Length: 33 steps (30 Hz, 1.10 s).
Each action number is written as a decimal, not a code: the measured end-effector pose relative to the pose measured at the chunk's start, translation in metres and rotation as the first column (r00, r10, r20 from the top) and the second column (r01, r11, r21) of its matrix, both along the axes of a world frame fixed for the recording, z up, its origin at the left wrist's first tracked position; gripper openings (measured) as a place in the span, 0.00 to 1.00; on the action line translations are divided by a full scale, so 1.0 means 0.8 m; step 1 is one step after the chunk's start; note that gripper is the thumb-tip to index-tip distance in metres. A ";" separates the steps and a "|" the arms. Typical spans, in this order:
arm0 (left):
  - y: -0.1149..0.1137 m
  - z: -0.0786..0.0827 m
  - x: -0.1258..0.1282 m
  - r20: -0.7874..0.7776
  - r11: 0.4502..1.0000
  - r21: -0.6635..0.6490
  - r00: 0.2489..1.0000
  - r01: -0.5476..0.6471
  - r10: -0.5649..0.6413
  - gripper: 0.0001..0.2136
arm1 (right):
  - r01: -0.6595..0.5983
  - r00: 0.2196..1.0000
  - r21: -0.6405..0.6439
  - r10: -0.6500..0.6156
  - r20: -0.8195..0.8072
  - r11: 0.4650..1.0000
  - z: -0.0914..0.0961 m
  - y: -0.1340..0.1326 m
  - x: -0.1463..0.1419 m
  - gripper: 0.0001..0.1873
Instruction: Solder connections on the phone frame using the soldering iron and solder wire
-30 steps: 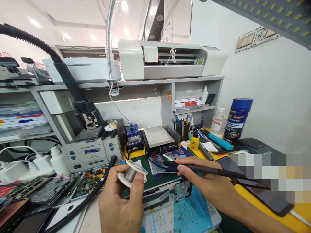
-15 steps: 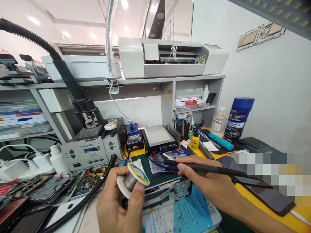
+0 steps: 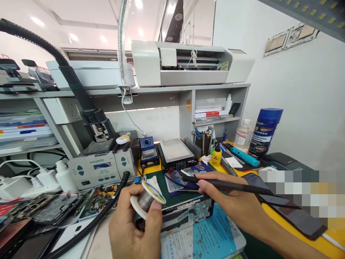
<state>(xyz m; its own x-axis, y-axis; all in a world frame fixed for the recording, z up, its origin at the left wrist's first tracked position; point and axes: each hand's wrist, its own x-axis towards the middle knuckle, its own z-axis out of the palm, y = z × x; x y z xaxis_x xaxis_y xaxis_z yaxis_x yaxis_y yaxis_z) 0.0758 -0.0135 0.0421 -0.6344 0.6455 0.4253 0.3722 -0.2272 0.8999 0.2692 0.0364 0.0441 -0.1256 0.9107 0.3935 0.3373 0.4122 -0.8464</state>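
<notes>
My left hand (image 3: 129, 223) is closed around a white spool of solder wire (image 3: 146, 200), with the thumb on its lower side. Just behind and right of it, an opened phone frame (image 3: 185, 215) stands on its long edge, its left end hidden by my left hand; I cannot tell whether the fingers grip it. My right hand (image 3: 234, 203) holds a soldering iron (image 3: 223, 185) by its black handle, like a pen, above the right end of the frame. The iron's front end points left; its tip does not show clearly. Beneath the frame lies a blue and white box (image 3: 215, 233).
A thick black hose (image 3: 102, 216) arcs across the left, beside circuit boards (image 3: 102, 198) and phone parts. Behind stand a grey rework station (image 3: 101, 169), a blue soldering station (image 3: 148, 153) and a hot plate (image 3: 176, 153). A phone (image 3: 293, 212) lies at right.
My left hand and the spool have shifted very slightly right, and the spool has turned a little. The soldering iron stays nearly in place in my right hand.
</notes>
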 end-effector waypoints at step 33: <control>0.013 -0.014 -0.025 -0.188 0.992 0.121 0.982 0.026 -0.003 0.05 | -0.294 0.752 -0.140 0.138 -0.644 0.946 0.024 0.008 0.031 0.13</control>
<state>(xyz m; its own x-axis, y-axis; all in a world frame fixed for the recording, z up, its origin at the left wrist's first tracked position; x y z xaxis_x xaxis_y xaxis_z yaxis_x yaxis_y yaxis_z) 0.0561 -0.0034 0.0307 -0.5272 0.5893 0.6122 0.5273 -0.3381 0.7795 0.2944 0.0424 0.0634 -0.1300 0.9597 0.2492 -0.3662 0.1871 -0.9115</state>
